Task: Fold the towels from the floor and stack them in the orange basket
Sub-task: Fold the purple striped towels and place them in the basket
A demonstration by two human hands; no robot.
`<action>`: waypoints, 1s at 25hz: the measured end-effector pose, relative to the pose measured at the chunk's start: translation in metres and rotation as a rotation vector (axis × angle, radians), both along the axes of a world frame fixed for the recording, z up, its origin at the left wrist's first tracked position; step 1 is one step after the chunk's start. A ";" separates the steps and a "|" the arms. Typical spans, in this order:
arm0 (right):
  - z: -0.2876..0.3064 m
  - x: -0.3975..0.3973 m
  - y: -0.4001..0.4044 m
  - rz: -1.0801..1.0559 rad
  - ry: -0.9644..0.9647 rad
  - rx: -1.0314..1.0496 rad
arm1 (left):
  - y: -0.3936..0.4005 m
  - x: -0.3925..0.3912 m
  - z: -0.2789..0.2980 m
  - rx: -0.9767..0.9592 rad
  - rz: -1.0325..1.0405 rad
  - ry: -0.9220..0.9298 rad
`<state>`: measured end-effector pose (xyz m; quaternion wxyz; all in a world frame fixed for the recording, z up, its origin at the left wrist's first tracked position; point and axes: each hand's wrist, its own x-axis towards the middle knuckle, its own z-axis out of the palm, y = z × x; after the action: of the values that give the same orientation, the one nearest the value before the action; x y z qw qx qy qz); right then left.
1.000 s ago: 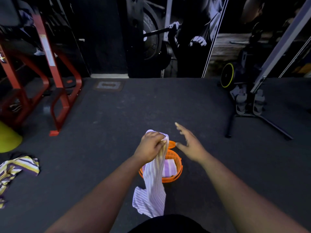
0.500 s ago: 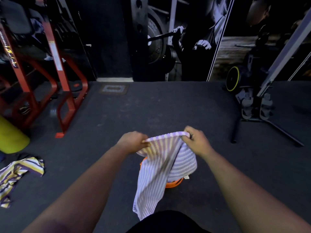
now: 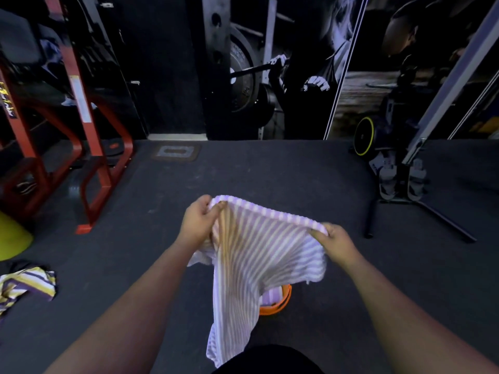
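striped towel (image 3: 259,255) hangs between left hand (image 3: 197,225) and right hand (image 3: 336,242), both pinching its top edge; i'd level the corners before folding, orange basket (image 3: 278,306) right below.

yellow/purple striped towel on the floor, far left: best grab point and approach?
Pinch the raised top folds of the crumpled towel from above, likely with the left hand: it lies bunched, so no clean corner shows. Both hands now hold the lilac towel.

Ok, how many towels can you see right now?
3: a striped towel held up by both hands, a folded one in the orange basket, a crumpled one on the floor, left. Others may be hidden.
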<state>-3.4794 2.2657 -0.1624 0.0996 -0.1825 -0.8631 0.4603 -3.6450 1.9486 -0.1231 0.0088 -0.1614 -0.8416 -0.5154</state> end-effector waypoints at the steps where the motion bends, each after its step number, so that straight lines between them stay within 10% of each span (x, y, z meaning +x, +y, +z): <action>1: 0.004 -0.006 -0.010 -0.040 0.101 -0.063 | 0.011 0.006 0.005 -0.028 -0.060 0.033; 7: 0.039 -0.051 -0.068 0.343 -0.058 0.244 | 0.059 0.023 0.032 -0.094 -0.517 0.030; 14: 0.029 -0.040 -0.038 0.030 0.077 0.160 | -0.013 0.003 -0.026 -0.761 -0.307 0.113; 20: 0.031 -0.046 -0.031 -0.130 0.066 0.038 | -0.030 0.021 -0.063 -0.053 0.015 -0.294; 25: 0.040 -0.043 -0.014 -0.317 0.076 -0.071 | -0.051 0.020 -0.072 -0.524 -0.242 -0.108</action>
<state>-3.5224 2.2512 -0.1224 0.1972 -0.3019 -0.8024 0.4756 -3.6252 1.8972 -0.1955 -0.1397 -0.2298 -0.9198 -0.2857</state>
